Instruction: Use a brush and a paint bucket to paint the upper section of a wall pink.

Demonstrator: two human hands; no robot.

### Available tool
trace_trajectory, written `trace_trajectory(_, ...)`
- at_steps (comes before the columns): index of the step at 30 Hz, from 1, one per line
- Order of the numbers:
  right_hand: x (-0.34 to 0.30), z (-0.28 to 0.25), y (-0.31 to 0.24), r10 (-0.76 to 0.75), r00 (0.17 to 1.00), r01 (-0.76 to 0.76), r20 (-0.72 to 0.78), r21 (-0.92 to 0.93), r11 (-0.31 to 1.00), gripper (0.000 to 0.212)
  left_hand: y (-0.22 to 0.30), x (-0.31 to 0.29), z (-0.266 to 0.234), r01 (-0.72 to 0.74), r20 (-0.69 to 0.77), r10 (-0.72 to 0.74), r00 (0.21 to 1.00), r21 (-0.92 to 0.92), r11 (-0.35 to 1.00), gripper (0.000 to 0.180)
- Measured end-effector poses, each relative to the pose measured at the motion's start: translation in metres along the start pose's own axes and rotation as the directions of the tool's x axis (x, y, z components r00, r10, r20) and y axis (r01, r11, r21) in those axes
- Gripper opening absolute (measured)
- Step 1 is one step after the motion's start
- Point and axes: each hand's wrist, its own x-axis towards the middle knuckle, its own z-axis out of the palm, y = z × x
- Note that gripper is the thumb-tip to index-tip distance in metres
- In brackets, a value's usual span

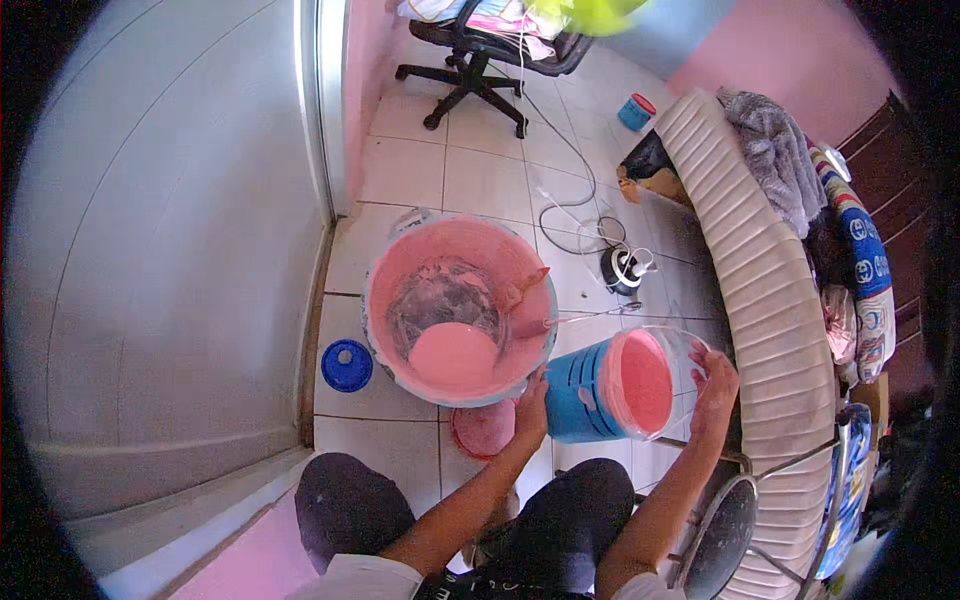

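Observation:
A large round basin (388,262) stands on the floor in front of me, smeared inside with pink, with a pool of pink paint (455,357) at its near side. Just right of it is a blue bucket (583,392) filled with pink paint (643,382). My right hand (714,385) is at the bucket's far right, its fingers curled on the thin clear handle by the rim. Between basin rim and bucket is my left hand (532,412); its fingers are partly hidden, so its grip is unclear. A pink-smeared tool (530,326) with a thin metal rod leans inside the basin.
A blue round lid (347,365) lies left of the basin, and a pink-coated round lid (484,430) below it. A cable (592,180) crosses the tiles near a dark round device (622,270). A cushioned seat (765,300) runs along the right; an office chair (475,80) stands ahead.

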Motion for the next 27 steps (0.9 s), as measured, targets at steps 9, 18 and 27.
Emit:
trace_trajectory(9,0.036,-0.008,0.071,-0.103,0.995,0.102,-0.005,-0.084,0.991,0.022,0.048,0.007,-0.039,0.286,0.239,-0.308,0.921,0.125,0.950,0.042)
trace_trajectory(18,0.046,0.003,0.205,-0.067,0.998,0.067,0.009,-0.105,0.992,0.029,0.247,0.043,-0.186,-0.137,0.025,0.218,0.976,0.845,0.516,0.037)
trace_trajectory(27,0.067,-0.010,0.248,-0.107,0.994,0.103,-0.011,-0.188,0.977,0.021,0.175,0.066,-0.349,0.025,-0.058,-0.342,0.938,0.995,-0.101,0.092)
